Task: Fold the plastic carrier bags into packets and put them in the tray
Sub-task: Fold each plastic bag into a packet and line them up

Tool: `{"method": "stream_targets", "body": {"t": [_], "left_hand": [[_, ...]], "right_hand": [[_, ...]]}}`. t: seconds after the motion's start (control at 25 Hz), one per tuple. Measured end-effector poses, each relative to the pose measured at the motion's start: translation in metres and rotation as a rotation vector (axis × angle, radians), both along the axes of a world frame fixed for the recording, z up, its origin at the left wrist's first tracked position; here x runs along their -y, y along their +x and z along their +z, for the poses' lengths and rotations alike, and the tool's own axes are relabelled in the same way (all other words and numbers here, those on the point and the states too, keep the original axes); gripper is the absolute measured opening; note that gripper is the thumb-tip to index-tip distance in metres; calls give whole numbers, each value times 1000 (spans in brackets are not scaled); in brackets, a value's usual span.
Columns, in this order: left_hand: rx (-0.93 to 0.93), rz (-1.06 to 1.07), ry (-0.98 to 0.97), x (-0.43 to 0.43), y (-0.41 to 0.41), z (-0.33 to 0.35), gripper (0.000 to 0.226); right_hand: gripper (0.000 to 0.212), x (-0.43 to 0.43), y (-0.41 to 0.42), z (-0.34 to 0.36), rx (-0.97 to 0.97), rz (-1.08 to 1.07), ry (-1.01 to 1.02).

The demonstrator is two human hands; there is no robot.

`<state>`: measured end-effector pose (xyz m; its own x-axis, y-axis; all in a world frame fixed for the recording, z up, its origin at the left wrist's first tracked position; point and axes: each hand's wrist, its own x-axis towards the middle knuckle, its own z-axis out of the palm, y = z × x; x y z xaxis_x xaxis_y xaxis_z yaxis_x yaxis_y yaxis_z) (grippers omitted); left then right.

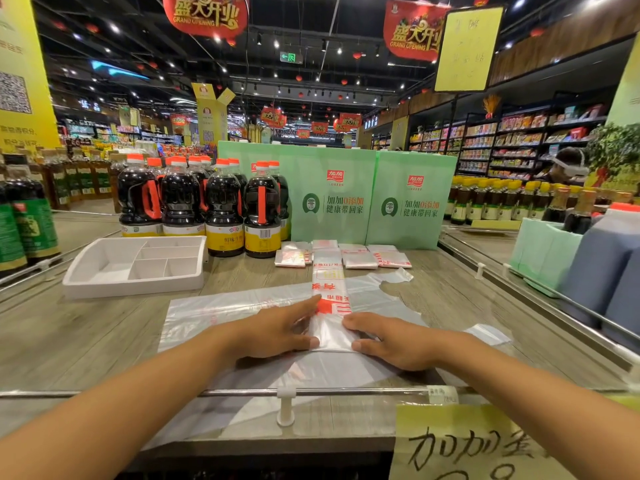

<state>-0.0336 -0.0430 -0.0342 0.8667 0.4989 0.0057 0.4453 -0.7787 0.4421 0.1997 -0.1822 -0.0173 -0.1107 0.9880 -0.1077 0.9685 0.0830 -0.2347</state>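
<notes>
The left hand [277,327] and right hand [391,341] press straight fingers on the folded bag [330,289], hiding its near edges; its print is blurred.

Your left hand [277,329] and right hand [393,341] lie flat with the fingers straight. They press from either side on the near end of a narrow folded carrier bag [329,292], which runs away from you toward 12 o'clock. That strip lies across a flat, unfolded bag [221,317] on the wooden table [104,327]. The white divided tray [131,287] sits at 10 o'clock. Around the strip's far end, folded packets [360,259] lie in a row before green boxes [332,199]. Dark sauce bottles [225,209] stand at 11 o'clock.
</notes>
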Motion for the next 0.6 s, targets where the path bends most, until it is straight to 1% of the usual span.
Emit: {"method": "stream_targets", "body": {"t": [0.04, 0.12, 0.2, 0.24, 0.32, 0.4, 0.44, 0.6], "left_hand": [[18, -16, -10, -1, 1, 0, 79], [39, -59, 14, -1, 2, 1, 71], [7, -75, 40, 1, 2, 2, 59], [-33, -70, 43, 2, 2, 3, 56], [-107, -57, 36, 3, 1, 5, 59], [-160, -57, 22, 4, 1, 9, 67], [-153, -56, 22, 6, 1, 10, 70], [-8, -11, -5, 7, 0, 10, 73]], "right_hand": [[57, -1, 2, 1, 15, 14, -18], [58, -2, 8, -1, 15, 27, -22], [58, 0, 12, -4, -16, 34, -2], [58, 1, 13, -6, -26, 35, -3], [60, 1, 16, -6, -28, 29, -24], [65, 2, 17, -6, -49, 18, -43], [67, 1, 18, -6, -58, 17, -45], [70, 4, 16, -8, -150, -5, 12]]}}
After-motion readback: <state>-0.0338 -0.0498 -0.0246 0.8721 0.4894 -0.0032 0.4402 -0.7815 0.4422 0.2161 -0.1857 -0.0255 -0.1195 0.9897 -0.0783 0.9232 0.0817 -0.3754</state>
